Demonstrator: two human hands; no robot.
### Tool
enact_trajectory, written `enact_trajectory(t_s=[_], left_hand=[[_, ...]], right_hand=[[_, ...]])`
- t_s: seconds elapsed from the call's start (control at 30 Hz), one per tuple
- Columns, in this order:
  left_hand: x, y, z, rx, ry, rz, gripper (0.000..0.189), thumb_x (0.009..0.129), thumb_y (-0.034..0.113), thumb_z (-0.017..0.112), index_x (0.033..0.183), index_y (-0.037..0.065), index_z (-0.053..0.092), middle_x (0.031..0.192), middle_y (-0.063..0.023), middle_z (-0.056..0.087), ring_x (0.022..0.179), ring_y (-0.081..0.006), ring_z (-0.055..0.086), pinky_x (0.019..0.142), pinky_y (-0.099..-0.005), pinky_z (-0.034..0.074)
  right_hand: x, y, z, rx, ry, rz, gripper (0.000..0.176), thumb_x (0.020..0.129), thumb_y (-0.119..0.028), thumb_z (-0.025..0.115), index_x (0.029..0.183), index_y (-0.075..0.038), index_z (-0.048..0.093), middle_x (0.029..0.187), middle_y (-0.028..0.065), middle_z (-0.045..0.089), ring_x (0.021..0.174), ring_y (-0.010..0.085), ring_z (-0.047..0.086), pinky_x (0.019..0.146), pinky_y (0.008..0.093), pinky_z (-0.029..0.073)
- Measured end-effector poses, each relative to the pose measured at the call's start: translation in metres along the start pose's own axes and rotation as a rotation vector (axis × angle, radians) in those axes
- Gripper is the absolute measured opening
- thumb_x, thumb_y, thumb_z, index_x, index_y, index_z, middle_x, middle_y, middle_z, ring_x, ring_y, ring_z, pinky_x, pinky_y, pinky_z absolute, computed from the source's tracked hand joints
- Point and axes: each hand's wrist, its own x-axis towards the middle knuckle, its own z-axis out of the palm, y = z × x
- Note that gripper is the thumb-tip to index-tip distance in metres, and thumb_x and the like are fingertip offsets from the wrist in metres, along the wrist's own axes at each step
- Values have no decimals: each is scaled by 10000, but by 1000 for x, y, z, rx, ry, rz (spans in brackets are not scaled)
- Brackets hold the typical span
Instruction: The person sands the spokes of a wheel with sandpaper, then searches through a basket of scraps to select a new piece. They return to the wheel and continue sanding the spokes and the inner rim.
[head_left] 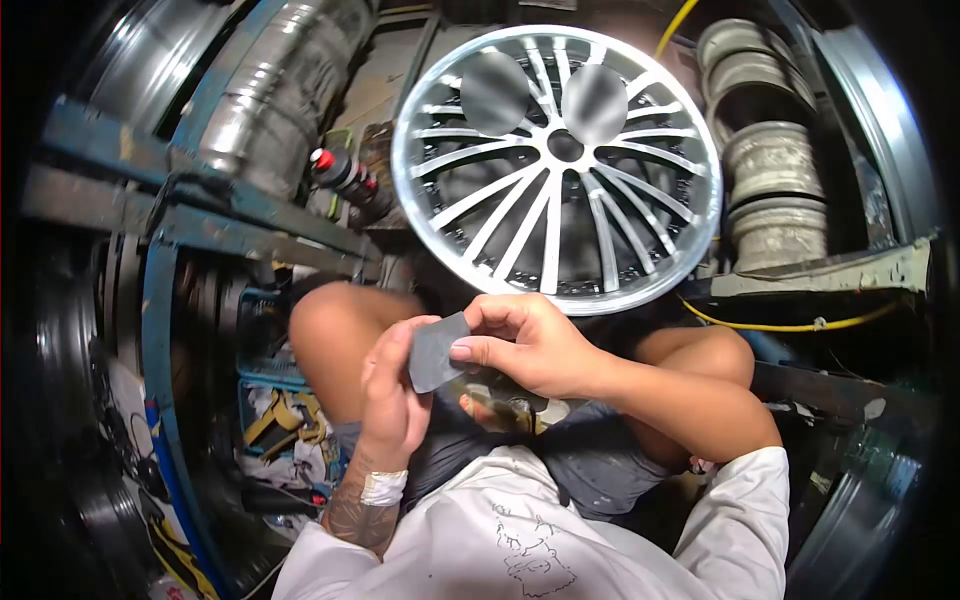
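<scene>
Between my hands is a small dark grey sheet, which looks like a piece of sandpaper. My right hand pinches its right edge between thumb and fingers. On the other side, my left hand holds the sheet's left edge, its fingers partly behind it. Just beyond my hands a silver, many-spoked alloy wheel lies tilted, its face towards me. Neither hand touches the wheel. Two blurred grey oval patches cover part of its upper spokes.
Several wheel barrels are stacked at the right, with more on the blue metal rack at the left. A dark bottle with a red cap stands left of the wheel. A yellow hose runs at the right. A blue crate holds odds and ends.
</scene>
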Motion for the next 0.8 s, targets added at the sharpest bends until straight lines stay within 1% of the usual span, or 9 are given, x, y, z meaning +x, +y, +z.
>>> enact_trajectory(t_s=[0.1,0.17,0.23,0.3,0.4,0.53,0.67,0.73,0.8], left_hand=[[15,6,11,131,-233,-8,504,1125,354,482,1319,-97,597,1259,-141,673,1154,-216,644,1045,-367,498],[25,13,20,592,-358,90,313,995,228,725,1159,-37,699,1167,-116,655,1134,-203,620,1027,-341,473],[38,12,33,802,-430,137,202,786,50,892,958,31,788,1146,-92,609,1132,-199,584,1014,-333,445],[53,11,51,800,-660,146,164,784,77,892,921,49,805,1215,-100,593,1167,-212,571,1029,-352,441],[83,11,74,833,-941,43,153,754,157,920,865,91,838,1440,-128,554,1208,-232,552,1057,-388,435],[151,29,84,822,-793,175,211,974,229,741,992,32,813,1405,-133,626,1189,-191,578,1011,-367,471],[260,62,20,947,-187,340,327,1114,226,546,1292,-5,693,1347,-119,663,1179,-153,607,1023,-301,471],[279,78,-10,1320,-255,463,403,1123,256,533,1415,-14,603,1397,-137,637,1270,-171,581,1083,-315,445],[293,78,-47,1368,-222,283,557,1121,304,533,1598,52,397,1535,-155,535,1391,-231,527,1131,-340,420]], right_hand=[[-19,-12,-21,-232,71,29,109,1015,-112,733,1025,-7,703,933,3,712,850,47,626,760,246,514],[-27,-22,-37,-363,32,80,162,1012,-164,746,1004,-8,705,901,6,702,843,69,617,767,260,504],[-37,-15,-52,-363,-77,-89,220,1012,-223,753,1068,-18,694,1138,43,656,1027,128,601,919,310,494],[-47,-4,-63,-170,-232,-58,372,963,-337,803,1164,-53,672,1358,89,566,1247,180,540,979,389,503],[-62,-10,-68,-68,-270,-60,330,990,-295,783,1120,-19,659,1136,35,650,1085,118,592,970,329,498],[-65,-24,-101,-250,-39,-144,187,996,-151,715,1097,-8,650,976,32,690,971,89,611,850,309,524],[-65,-44,-193,-1184,364,-139,192,967,-185,724,1021,-6,683,915,70,723,838,90,617,729,336,527],[-66,-45,-226,-854,658,-58,215,963,-199,725,987,9,679,865,83,717,779,101,600,703,347,516],[-65,-42,-253,-800,766,-1,238,946,-205,748,989,17,675,811,83,692,765,103,580,691,342,506]])
